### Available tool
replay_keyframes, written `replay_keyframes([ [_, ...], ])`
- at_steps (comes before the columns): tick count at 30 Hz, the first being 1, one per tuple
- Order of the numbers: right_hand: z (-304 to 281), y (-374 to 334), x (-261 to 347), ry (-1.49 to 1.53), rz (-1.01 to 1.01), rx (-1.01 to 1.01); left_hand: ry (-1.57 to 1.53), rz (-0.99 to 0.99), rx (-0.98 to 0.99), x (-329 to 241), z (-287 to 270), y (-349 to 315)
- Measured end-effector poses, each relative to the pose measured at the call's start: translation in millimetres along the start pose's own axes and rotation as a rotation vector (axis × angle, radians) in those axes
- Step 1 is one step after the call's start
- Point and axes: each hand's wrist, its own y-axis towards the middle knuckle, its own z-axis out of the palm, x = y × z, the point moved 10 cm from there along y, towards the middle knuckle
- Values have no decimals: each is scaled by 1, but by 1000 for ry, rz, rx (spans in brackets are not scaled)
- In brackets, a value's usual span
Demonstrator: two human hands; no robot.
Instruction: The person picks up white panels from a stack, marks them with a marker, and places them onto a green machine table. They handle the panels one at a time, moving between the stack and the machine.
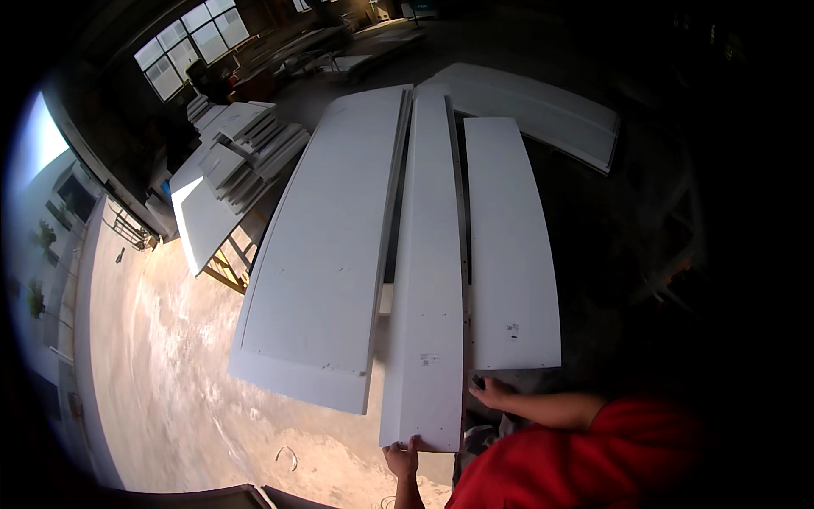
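Observation:
A long narrow white panel (424, 254) stretches away from me, with a printed label and small holes near its near end. My left hand (401, 460) is closed on its near left corner, fingers over the top edge. To the right of this panel, just below the near edge of a shorter white panel (513, 254), my right hand (493, 393) is closed around a small black object (479, 383). Too little of that object shows to tell its kind. A wide white panel (331, 237) lies on the left, separated from the middle one by a narrow gap.
Behind lies another white panel (534, 110), set crosswise. At the left, stacked white boards (254, 153) rest on a table with yellow legs (222, 273). A curved strip (291, 459) lies on the sunlit concrete floor (186, 382). The right side is too dark to make out.

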Motion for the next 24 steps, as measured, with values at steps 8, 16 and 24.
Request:
replay_keyframes([
  [8, 16, 34, -46, 281, 81, -139, -141, -81, 61, -20, 33, -52],
  [16, 15, 21, -58, 335, 254, 48, -1135, -1138, 322, -30, 131, -149],
  [24, -129, 92, -71, 125, 154, -223, -1497, -1007, 154, -44, 169, -150],
])
